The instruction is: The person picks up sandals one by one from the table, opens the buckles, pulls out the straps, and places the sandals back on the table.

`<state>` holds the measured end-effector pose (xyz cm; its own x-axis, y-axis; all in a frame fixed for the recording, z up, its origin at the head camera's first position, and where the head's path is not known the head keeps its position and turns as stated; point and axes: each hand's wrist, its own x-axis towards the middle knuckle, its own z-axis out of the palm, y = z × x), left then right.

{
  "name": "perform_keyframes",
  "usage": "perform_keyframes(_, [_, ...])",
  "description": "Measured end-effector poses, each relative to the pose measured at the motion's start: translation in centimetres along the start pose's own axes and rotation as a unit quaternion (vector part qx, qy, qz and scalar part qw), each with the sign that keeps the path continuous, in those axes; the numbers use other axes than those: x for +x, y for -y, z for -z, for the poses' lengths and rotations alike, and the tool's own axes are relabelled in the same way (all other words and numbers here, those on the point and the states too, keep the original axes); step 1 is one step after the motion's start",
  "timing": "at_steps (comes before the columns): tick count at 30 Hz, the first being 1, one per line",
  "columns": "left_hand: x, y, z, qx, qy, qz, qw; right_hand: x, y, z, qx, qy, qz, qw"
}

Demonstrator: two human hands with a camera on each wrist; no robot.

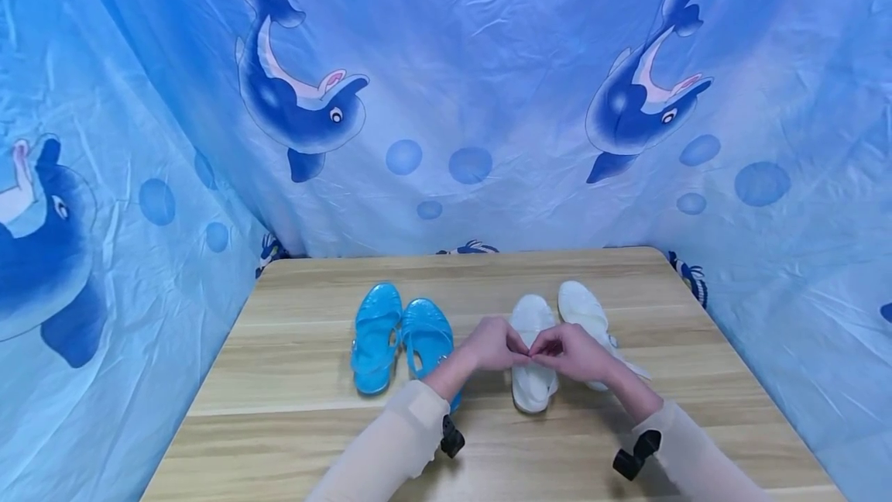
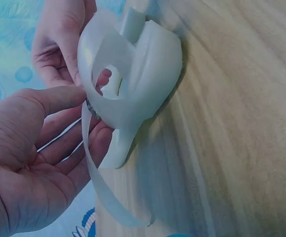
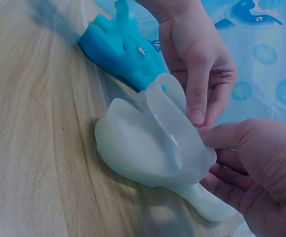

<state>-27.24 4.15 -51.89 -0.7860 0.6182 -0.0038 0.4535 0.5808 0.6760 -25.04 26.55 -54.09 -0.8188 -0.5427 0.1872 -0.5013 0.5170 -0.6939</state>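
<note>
Blue sandals (image 1: pixel 400 335) crowd left; bare table (image 1: pixel 293 378) beyond.

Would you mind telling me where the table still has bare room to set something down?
Bare wood runs left of the blue sandals, behind both pairs, and along the table front. It is crowded where both hands work the white sandal.

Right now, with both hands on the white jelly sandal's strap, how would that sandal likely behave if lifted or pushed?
The white sandal looks soft and bendy: its strap curls loosely where the left hand and right hand pinch it. Probably light, being thin and translucent. Its glossy surface suggests it could slide on the wooden table rather than tip.
</note>
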Motion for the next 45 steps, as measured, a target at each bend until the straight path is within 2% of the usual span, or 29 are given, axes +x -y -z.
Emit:
perform_keyframes(17, [0.0, 0.4, 0.3, -0.01, -0.026, 0.002, 0.9996, -0.3, -0.4, -0.6, 0.014, -0.031, -0.012, 0.999])
perform_keyframes(27, [0.1, 0.6, 0.7, -0.017, -0.006, 0.022, 0.9996, -0.3, -0.2, -0.9, 0.021, -0.035, -0.033, 0.999])
perform_keyframes(35, [0.0, 0.8, 0.8, -0.014, -0.013, 0.018, 0.9997, -0.6, -0.3, -1.1, 0.01, -0.048, -0.028, 0.998])
perform_keyframes(45, [0.2, 1.0, 0.4, -0.034, -0.014, 0.021, 0.9991, -0.3, -0.3, -1.4, 0.017, -0.06, -0.025, 0.998])
